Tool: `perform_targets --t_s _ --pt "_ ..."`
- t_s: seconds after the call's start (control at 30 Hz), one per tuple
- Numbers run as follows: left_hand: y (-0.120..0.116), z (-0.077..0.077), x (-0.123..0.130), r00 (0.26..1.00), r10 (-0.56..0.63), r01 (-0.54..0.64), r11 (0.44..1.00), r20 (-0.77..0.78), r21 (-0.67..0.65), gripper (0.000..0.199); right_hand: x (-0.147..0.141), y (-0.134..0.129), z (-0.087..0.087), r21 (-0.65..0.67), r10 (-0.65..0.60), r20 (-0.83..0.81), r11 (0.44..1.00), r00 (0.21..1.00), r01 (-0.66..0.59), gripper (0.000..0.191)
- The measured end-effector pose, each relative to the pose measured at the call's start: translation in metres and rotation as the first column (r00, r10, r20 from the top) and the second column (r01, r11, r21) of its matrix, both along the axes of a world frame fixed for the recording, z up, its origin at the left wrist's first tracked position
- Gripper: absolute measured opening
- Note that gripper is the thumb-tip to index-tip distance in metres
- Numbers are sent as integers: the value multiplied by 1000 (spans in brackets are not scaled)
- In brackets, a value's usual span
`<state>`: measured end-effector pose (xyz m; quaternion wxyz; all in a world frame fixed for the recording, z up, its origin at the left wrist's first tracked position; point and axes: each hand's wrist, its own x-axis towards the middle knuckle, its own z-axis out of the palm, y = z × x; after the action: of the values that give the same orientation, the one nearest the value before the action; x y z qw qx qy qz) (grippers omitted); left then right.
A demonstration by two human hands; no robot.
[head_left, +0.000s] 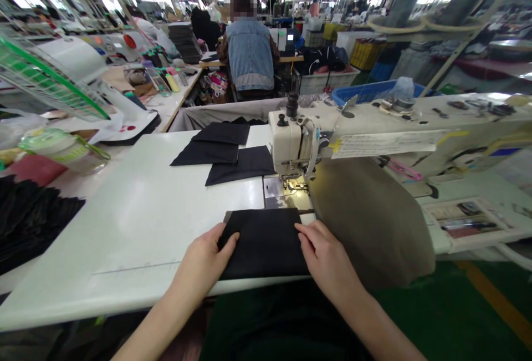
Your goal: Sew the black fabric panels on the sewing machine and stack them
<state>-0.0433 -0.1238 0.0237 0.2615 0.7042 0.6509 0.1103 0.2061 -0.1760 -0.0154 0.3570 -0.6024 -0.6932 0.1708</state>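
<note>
A black fabric piece [264, 244] lies at the front edge of the white table [137, 200], just before the sewing machine [286, 139]. My left hand [211, 253] grips its left edge, thumb on top and fingers partly hidden beneath. At the right edge, my right hand [322, 250] pinches the cloth between thumb and fingers. Behind the held piece is the metal needle plate [286, 201], lit by a small lamp. Several folded black pieces [239, 167] rest overlapping to the left of the machine head.
Olive-brown material [369, 222] spreads right of the needle. A parts tray [477, 219] lies farther right. At left are a green-edged fan [54, 75], a plastic container [64, 147] and dark gathered cloth [33, 222]. A person in a denim vest [251, 53] sits ahead.
</note>
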Motion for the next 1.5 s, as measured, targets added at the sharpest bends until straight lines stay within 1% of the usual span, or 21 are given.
perform_targets --t_s 0.17,0.37,0.77,1.0,1.13,1.23,1.3,1.4,1.5 --pt "1 0 1 1000 5 -5 1000 3 15 34 0 1 0 -7 -20 6 1000 1000 20 29" --pt "1 -2 0 1000 19 -19 999 -16 33 36 -1 2 -1 -15 -11 13 1000 1000 12 30" --pt "2 0 2 996 2 -1 1000 -88 11 32 -1 2 1 -7 -16 23 1000 1000 16 30" --pt "2 1 3 998 -5 6 1000 -68 5 32 -1 1 -1 -3 -27 27 1000 999 28 29" --pt "2 2 3 996 -11 12 1000 -83 7 28 -3 2 -1 -1 -30 61 1000 998 30 29" --pt "5 4 3 996 -5 7 1000 -94 17 25 -6 2 -2 26 -50 140 999 989 47 27" --pt "8 4 3 996 27 -23 999 -89 42 27 -8 1 -3 69 -67 205 996 977 54 24" --pt "14 2 0 992 89 -83 994 -93 70 25 -10 -1 -9 164 -74 273 986 959 30 23" --pt "19 -3 -3 990 100 -96 995 -99 42 21 -9 -2 -17 234 -63 309 972 949 -11 27"
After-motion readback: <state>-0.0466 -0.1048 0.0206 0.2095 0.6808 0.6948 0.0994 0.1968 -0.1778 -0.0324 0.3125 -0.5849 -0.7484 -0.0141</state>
